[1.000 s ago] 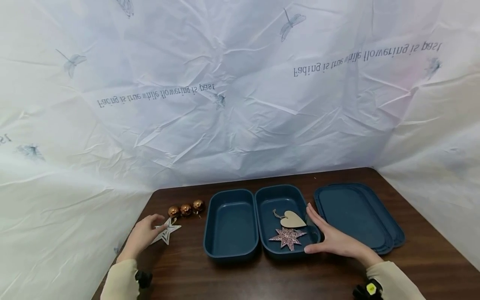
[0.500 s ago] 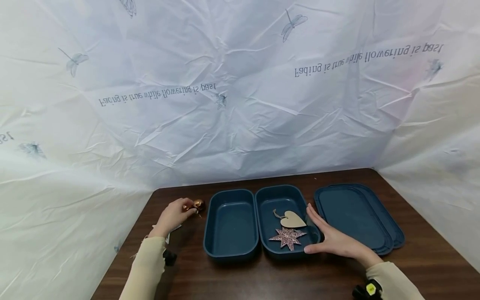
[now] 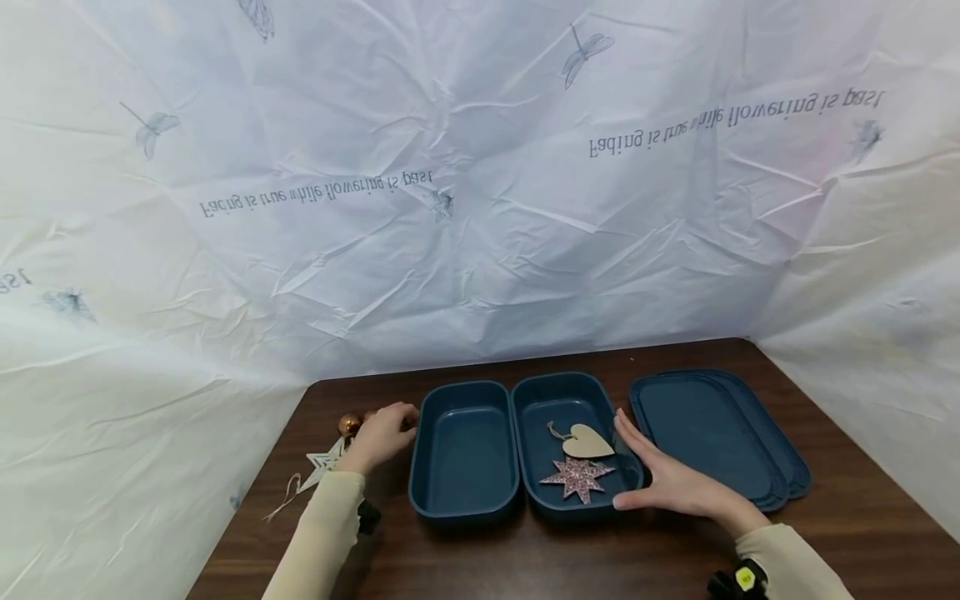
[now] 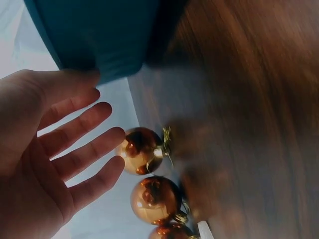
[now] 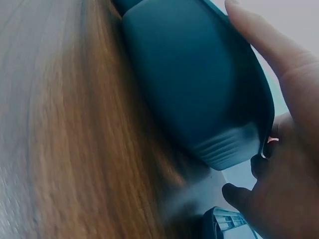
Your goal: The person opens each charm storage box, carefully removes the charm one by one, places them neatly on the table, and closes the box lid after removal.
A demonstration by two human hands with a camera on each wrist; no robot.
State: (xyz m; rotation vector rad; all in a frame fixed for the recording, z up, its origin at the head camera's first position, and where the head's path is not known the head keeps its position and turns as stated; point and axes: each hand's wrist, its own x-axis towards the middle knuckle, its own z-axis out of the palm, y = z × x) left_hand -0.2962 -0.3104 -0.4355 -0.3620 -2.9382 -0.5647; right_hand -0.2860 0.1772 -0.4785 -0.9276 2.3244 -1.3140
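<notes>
My left hand [image 3: 384, 435] hovers at the left side of an open dark-blue box [image 3: 465, 457], its fingers spread and straight in the left wrist view. The fingertips are close to shiny copper bauble ornaments [image 4: 141, 149] on the table; contact is hard to judge. A white star ornament [image 3: 324, 458] with a string lies partly hidden beneath that forearm. My right hand [image 3: 671, 482] rests on the right rim of a second blue box [image 3: 534, 421], thumb and fingers extended. Inside this box are a wooden heart ornament [image 3: 587, 442] and a glittery pink star [image 3: 577, 478].
To the right, two flat blue lids [image 3: 705, 433] lie overlapped on the dark wooden table [image 3: 525, 558]. The two boxes stand side by side. White printed sheeting [image 3: 480, 250] hangs behind the table and along both sides.
My left hand has travelled right, from above the white star, over the baubles, to the left box's edge, uncovering the star's string. The right hand stays on its box.
</notes>
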